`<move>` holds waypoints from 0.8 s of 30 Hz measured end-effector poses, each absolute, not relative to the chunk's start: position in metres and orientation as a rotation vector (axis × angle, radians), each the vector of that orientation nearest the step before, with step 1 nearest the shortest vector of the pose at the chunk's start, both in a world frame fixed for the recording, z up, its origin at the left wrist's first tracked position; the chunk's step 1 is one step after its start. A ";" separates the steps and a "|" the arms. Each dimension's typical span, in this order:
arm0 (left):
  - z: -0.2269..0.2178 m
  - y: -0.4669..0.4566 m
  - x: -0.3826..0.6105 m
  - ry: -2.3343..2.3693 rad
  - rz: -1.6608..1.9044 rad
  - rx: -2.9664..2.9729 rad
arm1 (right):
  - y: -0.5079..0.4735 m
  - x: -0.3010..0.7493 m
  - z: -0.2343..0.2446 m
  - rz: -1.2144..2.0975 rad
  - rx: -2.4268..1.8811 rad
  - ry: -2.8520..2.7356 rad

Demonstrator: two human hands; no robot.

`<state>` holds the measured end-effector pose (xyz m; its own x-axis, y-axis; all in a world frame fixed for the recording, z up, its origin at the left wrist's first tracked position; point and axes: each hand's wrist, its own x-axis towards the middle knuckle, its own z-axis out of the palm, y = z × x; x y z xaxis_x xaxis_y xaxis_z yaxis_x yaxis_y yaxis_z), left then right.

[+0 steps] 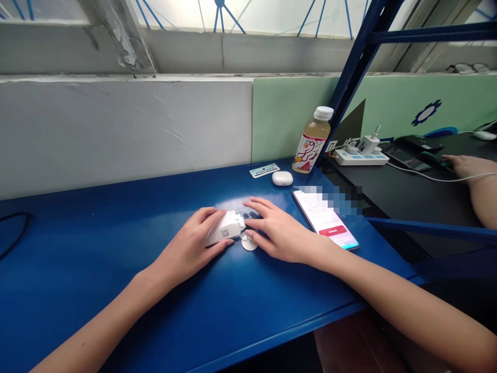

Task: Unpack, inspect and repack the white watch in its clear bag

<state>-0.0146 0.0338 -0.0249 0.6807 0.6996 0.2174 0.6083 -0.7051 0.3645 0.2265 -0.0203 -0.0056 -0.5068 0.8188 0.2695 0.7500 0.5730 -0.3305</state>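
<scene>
A small white box with a printed square code lies on the blue desk, its open end facing right. Fingers and thumb of my left hand are closed round its left part. At the open end is my right hand, fingers apart and stretched toward the flap; whether the fingertips touch it I cannot tell. Below the flap sits a round white piece, close to my right thumb. Behind the box, a clear plastic packet with dark round spots shows partly under my right fingers.
Right of my hands lies a lit phone. Beyond are a white earbud case, a card and a drink bottle. A blue metal post rises beside a power strip. Another person's hand rests at the right.
</scene>
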 end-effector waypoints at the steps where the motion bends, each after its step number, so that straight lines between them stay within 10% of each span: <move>1: -0.026 0.033 -0.014 1.041 0.504 2.635 | -0.021 0.226 -0.006 0.279 -1.247 -2.415; 24: -0.021 0.025 -0.009 0.968 0.147 2.837 | -0.020 0.226 -0.007 0.162 -1.414 -2.238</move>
